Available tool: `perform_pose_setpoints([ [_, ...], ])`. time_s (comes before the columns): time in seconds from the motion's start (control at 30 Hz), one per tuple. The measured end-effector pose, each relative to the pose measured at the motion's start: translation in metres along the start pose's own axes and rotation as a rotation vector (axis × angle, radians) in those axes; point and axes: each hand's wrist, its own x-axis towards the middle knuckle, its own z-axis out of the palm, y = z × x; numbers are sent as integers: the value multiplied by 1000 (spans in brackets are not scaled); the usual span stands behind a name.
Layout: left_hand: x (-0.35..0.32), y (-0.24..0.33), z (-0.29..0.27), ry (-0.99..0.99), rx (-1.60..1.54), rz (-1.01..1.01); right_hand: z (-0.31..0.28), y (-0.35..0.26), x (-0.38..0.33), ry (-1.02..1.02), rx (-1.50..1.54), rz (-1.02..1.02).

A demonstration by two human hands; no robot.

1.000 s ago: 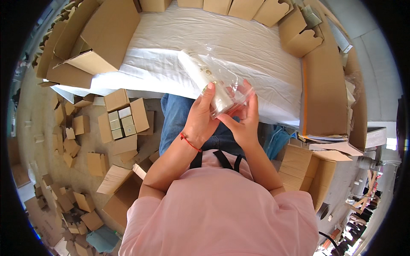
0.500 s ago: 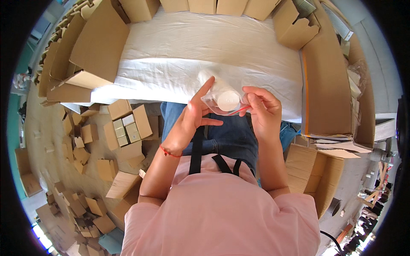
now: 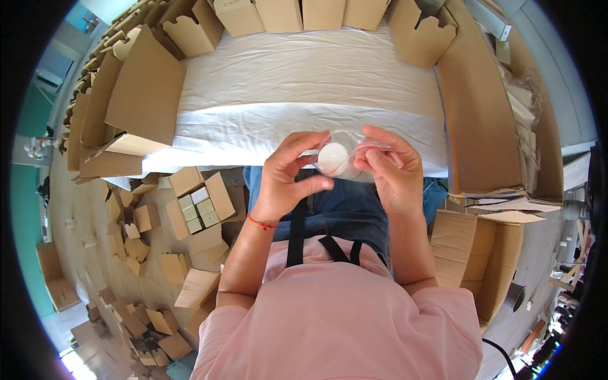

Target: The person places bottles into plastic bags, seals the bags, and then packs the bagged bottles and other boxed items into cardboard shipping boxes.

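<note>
A clear plastic zip bag (image 3: 364, 166) with a red strip along its mouth is held up over my lap, near the front edge of the white cloth-covered surface. Inside it lies a white cylinder-like item (image 3: 333, 158), its round end turned up toward me. My left hand (image 3: 292, 166) curls round the bag's left side, fingertips on its rim and thumb below. On the other side my right hand (image 3: 394, 166) pinches the bag by the red-striped edge.
White cloth (image 3: 304, 82) spreads in front of me. Cardboard boxes line its far side, with a large carton (image 3: 140, 88) left and another (image 3: 478, 120) right. On the floor at left stands an open box (image 3: 201, 209) of small cartons, among scattered boxes. An open carton (image 3: 472, 253) stands right.
My left fingers, stretched out before, have curled onto the bag's rim. The bag's red-edged mouth has been spread and turned, and the view has shifted slightly.
</note>
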Motion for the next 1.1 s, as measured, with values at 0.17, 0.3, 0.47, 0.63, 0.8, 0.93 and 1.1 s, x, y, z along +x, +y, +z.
perform_pose_setpoints([
  [0.17,-5,-24,-5,153,-56,-57,-2,-4,-2,13,-83,-89],
  [0.3,-5,-24,11,68,-151,71,1,-5,-2,35,-41,-114],
  [0.47,-12,-21,11,36,53,188,0,-4,-1,45,17,-115],
  [0.63,-18,-26,10,216,244,278,5,-4,0,41,39,-144],
  [0.8,-14,-22,16,327,83,260,8,-4,0,23,48,-124],
  [0.93,-5,-16,16,368,113,334,0,-2,-3,50,-70,-106],
  [1.1,3,0,17,345,193,356,-19,5,0,90,-650,-278],
])
